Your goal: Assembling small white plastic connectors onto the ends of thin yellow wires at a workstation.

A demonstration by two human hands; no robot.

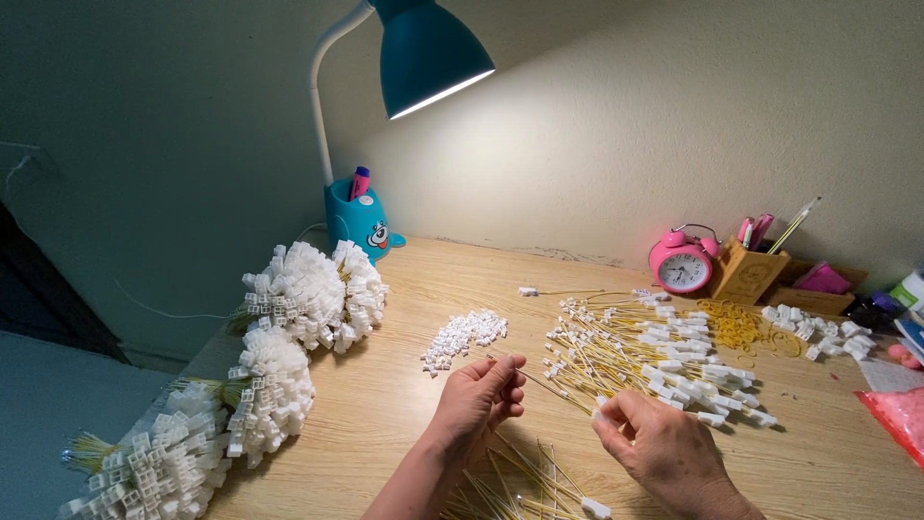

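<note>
My left hand [476,400] and my right hand [654,448] hold one thin yellow wire [553,387] between them above the wooden desk [385,424]. The left fingers pinch its far end; the right fingers pinch the near end by a small white plastic connector [603,416]. A heap of loose white connectors [462,337] lies just beyond the left hand. A spread of yellow wires with white connectors fitted [664,361] lies beyond the right hand. More bare yellow wires [525,481] lie under my wrists.
Bundles of finished wires with white connector heads [289,327] are stacked along the desk's left edge. A teal desk lamp [423,58] stands at the back. A pink alarm clock [681,262], wooden pen holder [746,272], yellow rubber bands [736,325] and a red bag [900,419] occupy the right.
</note>
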